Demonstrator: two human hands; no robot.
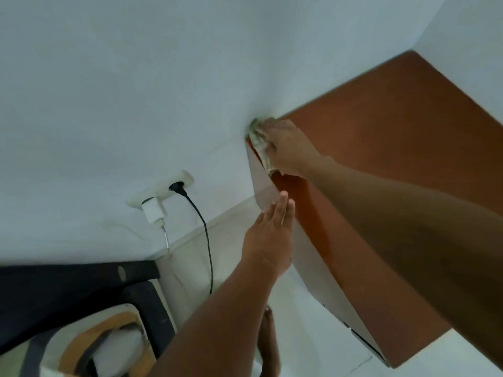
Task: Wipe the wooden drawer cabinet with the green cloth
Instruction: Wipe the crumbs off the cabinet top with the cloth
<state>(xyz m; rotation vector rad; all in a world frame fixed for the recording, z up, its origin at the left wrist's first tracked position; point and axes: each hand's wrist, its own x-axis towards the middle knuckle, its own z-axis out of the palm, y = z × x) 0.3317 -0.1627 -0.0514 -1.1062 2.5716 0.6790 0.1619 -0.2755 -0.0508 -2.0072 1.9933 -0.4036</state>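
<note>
- The wooden drawer cabinet stands against the white wall, its red-brown top facing the camera.
- The right hand grips the green cloth, its fingers curled over the bunched fabric.
- It presses the cloth onto the top's far left corner, right where the cabinet meets the wall.
- The left hand is flat, with fingers straight and together, their tips at the near left edge of the top.
- The cabinet's pale face below that edge shows dark slits low down; the drawers' insides are hidden.
- A wall socket carries a white charger and a black plug, whose black cable hangs towards the floor.
- A bare foot stands on the floor beside the cabinet.
- Black furniture fills the lower left; the pale-rimmed object below it is too cut off to identify.
</note>
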